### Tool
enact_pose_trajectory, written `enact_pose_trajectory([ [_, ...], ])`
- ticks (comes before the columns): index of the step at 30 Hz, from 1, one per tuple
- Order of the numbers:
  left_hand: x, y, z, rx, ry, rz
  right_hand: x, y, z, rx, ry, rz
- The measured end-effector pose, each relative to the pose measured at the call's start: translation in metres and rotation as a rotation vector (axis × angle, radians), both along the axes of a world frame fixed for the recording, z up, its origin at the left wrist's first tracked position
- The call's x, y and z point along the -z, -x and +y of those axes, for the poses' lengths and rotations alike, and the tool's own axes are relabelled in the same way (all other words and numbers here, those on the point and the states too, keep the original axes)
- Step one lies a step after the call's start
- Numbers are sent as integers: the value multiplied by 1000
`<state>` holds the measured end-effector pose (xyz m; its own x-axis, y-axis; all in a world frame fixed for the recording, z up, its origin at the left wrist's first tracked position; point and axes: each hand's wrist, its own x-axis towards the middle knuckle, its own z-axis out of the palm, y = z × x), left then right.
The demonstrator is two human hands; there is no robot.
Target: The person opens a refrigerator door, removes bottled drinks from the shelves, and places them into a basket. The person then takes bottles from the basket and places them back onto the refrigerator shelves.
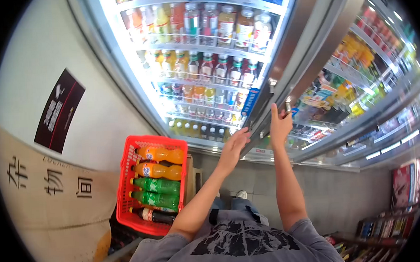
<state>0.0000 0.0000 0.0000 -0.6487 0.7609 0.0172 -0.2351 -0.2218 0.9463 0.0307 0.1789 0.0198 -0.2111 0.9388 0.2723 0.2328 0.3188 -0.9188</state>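
Note:
My left hand reaches to the metal edge of the glass fridge door, its fingers stretched out near the lower end of a handle. No object shows in it. My right hand is at the steel handle of the neighbouring door, thumb pointing up and fingers curled at the bar; the palm side is hidden. Behind the left door's glass, a lit drinks fridge has several shelves of bottles. A blue label strip is near that door's edge.
A red basket left of me holds orange soda bottles, green bottles and a dark cola bottle. A beige curtain hangs at the left wall. Glass fridge doors continue right, and a packed shelf stands at lower right.

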Motion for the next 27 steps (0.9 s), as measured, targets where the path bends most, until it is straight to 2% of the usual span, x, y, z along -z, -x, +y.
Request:
enact_pose_trajectory([
  [2,7,-17,11,-13,-30,-68,-16,-28,5,24,-61,29],
  [3,8,24,-18,-34,59,15,3,8,-28,41,14,172],
  [5,5,3,-2,-23,48,-21,26,-21,-11,49,-35,54],
  [9,-10,-34,23,10,-41,-50,-3,-73,-23,-78,51,154],
  [10,-13,-44,20,11,-33,-48,-1,-80,-35,-29,95,275],
  [12,-18,-51,26,6,-45,-40,-3,-92,-46,-27,53,306],
  [18,-19,-102,37,-9,-71,-28,-6,-164,-82,-5,-14,256],
  [27,-9,-205,27,87,-42,21,3,-283,-121,143,-17,360],
])
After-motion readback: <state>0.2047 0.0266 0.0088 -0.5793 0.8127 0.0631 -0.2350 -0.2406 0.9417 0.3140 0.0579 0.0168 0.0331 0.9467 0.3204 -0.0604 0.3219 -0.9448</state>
